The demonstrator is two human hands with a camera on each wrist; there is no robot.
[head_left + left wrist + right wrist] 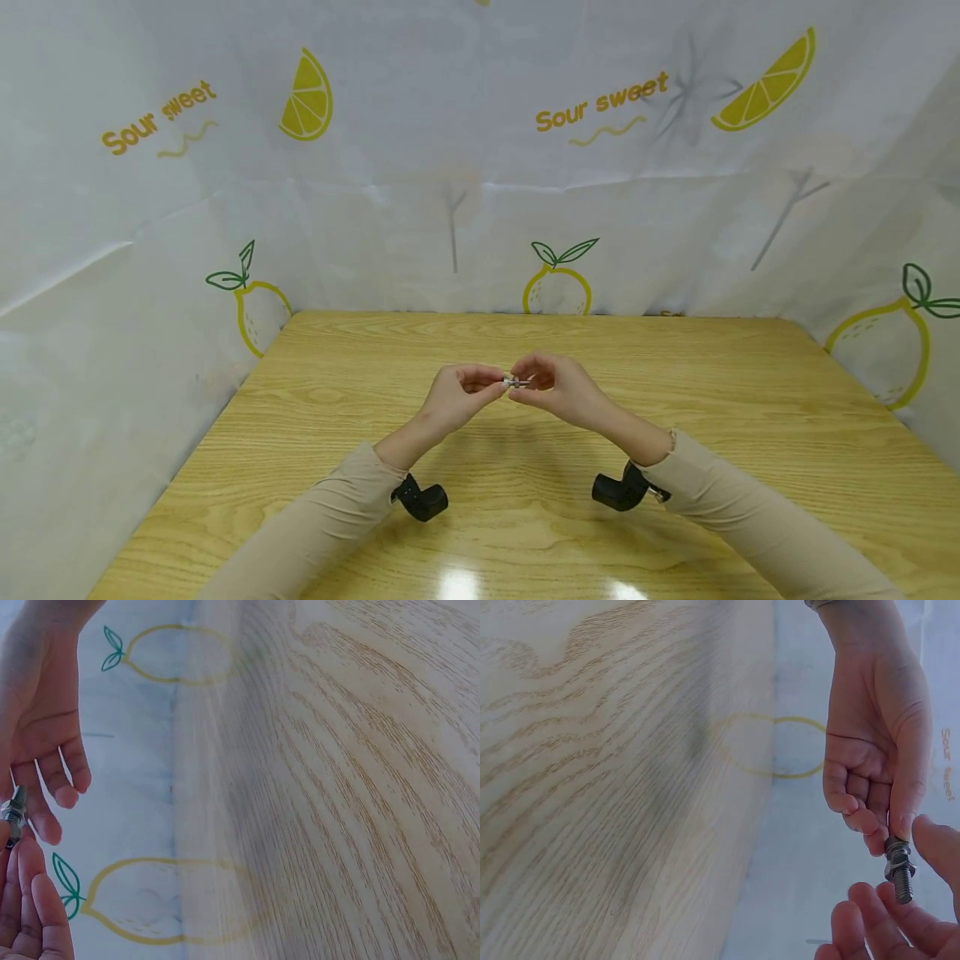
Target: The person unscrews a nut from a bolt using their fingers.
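bolt at frame centre, above the table: i judge it small, stiff, light, slick. my left hand pinches 1 end; my right hand closes loosely around its threads. best held by the nut.

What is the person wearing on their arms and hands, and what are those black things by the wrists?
Both arms wear long beige sleeves, the left sleeve and the right sleeve, each reaching to the wrist. The left hand and the right hand are bare, with no gloves, and no rings show. Under each wrist sits a small black rounded device, one on the left and one on the right.
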